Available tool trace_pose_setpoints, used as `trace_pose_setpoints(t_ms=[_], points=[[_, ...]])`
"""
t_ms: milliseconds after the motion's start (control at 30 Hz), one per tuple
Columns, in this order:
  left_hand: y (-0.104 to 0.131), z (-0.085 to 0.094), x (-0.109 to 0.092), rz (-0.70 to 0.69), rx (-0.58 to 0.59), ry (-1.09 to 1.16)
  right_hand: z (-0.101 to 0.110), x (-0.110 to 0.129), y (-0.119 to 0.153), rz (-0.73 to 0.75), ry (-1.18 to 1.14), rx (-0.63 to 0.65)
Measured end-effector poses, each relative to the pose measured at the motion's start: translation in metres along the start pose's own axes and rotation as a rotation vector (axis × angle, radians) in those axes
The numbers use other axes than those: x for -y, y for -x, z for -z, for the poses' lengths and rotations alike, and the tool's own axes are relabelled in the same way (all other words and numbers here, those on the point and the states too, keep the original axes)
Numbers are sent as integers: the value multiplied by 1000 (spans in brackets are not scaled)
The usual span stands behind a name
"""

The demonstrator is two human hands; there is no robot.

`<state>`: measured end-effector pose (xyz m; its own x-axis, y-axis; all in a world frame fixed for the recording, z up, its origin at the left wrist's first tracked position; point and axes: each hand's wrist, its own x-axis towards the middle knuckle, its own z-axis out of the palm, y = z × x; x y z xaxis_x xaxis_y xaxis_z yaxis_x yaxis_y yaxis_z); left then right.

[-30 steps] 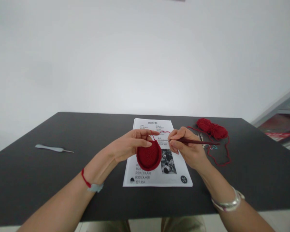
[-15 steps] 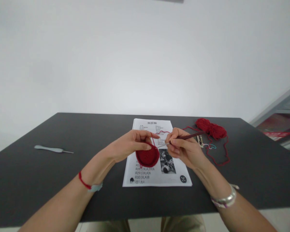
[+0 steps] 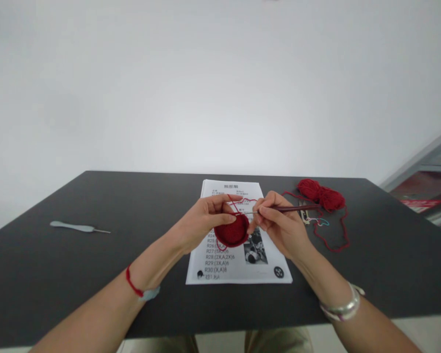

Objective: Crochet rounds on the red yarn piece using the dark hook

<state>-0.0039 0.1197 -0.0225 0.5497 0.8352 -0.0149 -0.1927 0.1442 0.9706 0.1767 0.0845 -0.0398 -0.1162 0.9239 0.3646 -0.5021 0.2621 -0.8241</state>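
Observation:
My left hand [image 3: 209, 215] pinches the upper edge of a round, dark red crochet piece [image 3: 232, 232] between thumb and fingers. Its index finger stretches out with a strand of red yarn passing over it. In my right hand [image 3: 277, 218] is a crochet hook [image 3: 294, 208] with a dark red handle, held like a pen. The hook's thin metal shaft points left, its tip at the top edge of the crochet piece. One right fingertip is at the piece's right side. Both hands hover over printed pattern sheets [image 3: 238, 272].
A skein of red yarn [image 3: 321, 194] lies at the back right, its strand looping on the black table [image 3: 150, 196]. By it are small stitch markers [image 3: 319, 221], one of them blue. A second hook with a pale grey handle [image 3: 73, 226] lies at the left.
The crochet piece and my left hand have shifted slightly right and up. The hook has turned closer to level, its tip now at the piece's top edge. A right fingertip has come to the piece's side.

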Motion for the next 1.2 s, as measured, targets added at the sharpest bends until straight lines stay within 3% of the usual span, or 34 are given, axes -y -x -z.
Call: trace_pose_setpoints(t_ms=[333, 500, 667, 800, 900, 1200], points=[[2, -5, -4, -47, -68, -108, 6, -11, 8, 237, 369, -22], [3, -9, -3, -98, -134, -185, 6, -13, 14, 344, 666, 8], [4, -11, 0, -167, -221, -392, 0, -17, 16, 603, 1017, 53], [5, -15, 1, -212, -234, -513, -1, -22, 13, 665, 1101, 112], [5, -16, 3, -190, -219, -417, 3, -25, 11, 676, 1103, 155], [1, -15, 7, 32, -167, 159, 20, -30, 8, 798, 1186, 280]])
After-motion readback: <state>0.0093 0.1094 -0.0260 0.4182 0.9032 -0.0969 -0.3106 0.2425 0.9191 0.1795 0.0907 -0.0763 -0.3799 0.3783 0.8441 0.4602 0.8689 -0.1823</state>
